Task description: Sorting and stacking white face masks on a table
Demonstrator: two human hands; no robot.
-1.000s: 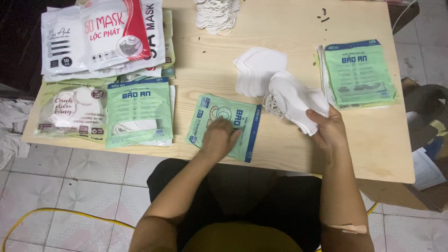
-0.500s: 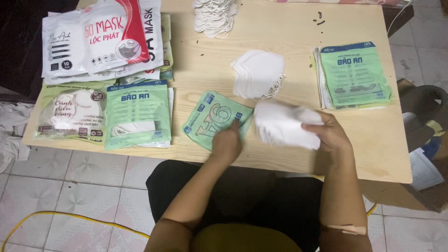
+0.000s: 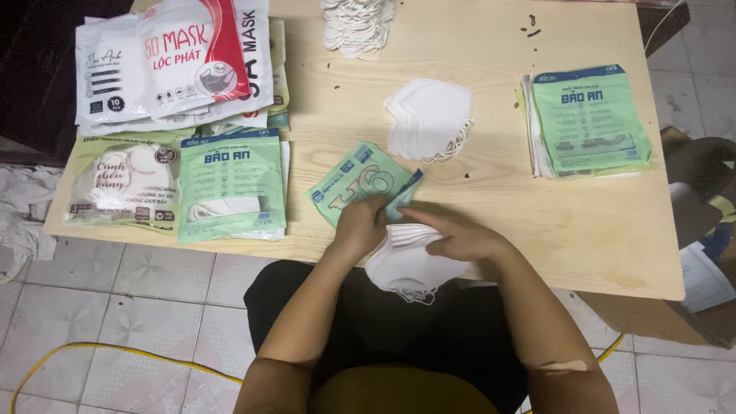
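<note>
A green plastic mask pouch (image 3: 354, 184) lies tilted on the wooden table (image 3: 491, 207) near its front edge. My left hand (image 3: 360, 226) pinches the pouch's near end. My right hand (image 3: 458, 234) rests on a stack of white face masks (image 3: 406, 264) that hangs over the table's front edge, right beside the pouch's mouth. The two hands almost touch. A second small pile of white masks (image 3: 428, 119) lies a little farther back on the table.
Filled green pouches (image 3: 232, 186) and other mask packs (image 3: 172, 65) are stacked at the left. A pile of flat green pouches (image 3: 589, 121) lies at the right. More white masks (image 3: 357, 24) sit at the far edge. A yellow cable (image 3: 115, 364) runs on the tiled floor.
My right hand has carried the stack of white masks from the right over to the pouch at the front edge. The left hand has turned the pouch and now grips its near end.
</note>
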